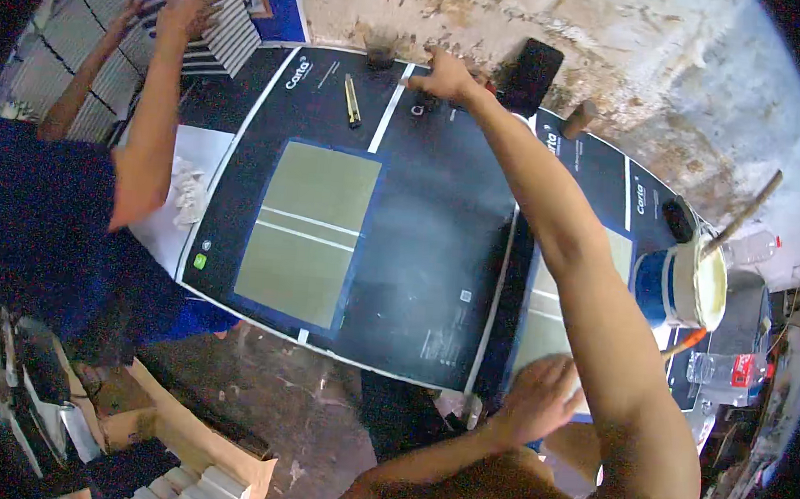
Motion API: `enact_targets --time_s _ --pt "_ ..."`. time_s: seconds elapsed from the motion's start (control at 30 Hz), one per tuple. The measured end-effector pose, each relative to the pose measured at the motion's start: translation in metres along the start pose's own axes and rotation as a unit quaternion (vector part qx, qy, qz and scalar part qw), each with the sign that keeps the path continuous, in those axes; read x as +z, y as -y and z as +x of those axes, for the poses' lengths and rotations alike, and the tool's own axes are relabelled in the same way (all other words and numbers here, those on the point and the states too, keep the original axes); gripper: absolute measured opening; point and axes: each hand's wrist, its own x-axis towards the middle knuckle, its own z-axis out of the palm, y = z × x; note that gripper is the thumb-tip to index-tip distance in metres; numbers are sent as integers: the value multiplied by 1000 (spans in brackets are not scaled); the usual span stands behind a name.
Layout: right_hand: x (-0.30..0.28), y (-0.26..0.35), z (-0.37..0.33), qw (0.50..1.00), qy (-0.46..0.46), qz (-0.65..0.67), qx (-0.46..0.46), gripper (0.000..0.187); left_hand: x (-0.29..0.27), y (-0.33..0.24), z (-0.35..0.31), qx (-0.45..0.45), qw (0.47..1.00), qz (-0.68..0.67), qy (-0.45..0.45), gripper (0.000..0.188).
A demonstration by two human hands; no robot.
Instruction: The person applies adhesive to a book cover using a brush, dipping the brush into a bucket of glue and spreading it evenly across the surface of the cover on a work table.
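My right arm stretches across the black board (pixel 426 279) to its far edge. There my right hand (pixel 447 75) has its thumb and forefinger apart, with nothing visible between them. A dark cup (pixel 380 49) and a yellow utility knife (pixel 352 102) are to its left. My left hand (pixel 543 399) is closed low over the near part of the right greenish panel (pixel 553 316), which is edged with blue tape. A thin wooden handle with an orange-red end (pixel 688 342) shows beyond my right arm. The arm hides whether it runs to my left hand.
A blue-and-white bucket (pixel 685 283) with a stick stands at the right by plastic bottles (pixel 730 370). A second taped panel (pixel 308 234) lies left. A black phone-like slab (pixel 533 73) is at the back. At left, another person's hand (pixel 189 12) touches striped sheets (pixel 216 28).
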Motion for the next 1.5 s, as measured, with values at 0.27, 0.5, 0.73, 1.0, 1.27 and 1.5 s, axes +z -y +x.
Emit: enact_targets --time_s 0.27,0.5,0.73,1.0,1.27,1.5 --pt "101 0 80 987 -133 81 38 90 -17 11 -9 12 997 -42 -62 35" --pt "134 -7 100 961 -255 47 92 76 -19 14 -9 10 998 -54 -39 39" --pt "19 51 35 964 -203 174 1 69 -3 9 1 -52 997 -43 36 44" --pt "-200 173 -169 958 -83 237 -141 66 -5 -7 -3 -19 998 34 -55 40" --pt "-295 204 -355 903 -44 270 -330 71 13 -4 -7 -25 994 91 -62 40" --pt "-318 206 -424 879 22 205 -431 70 20 4 -15 4 983 153 -105 45"
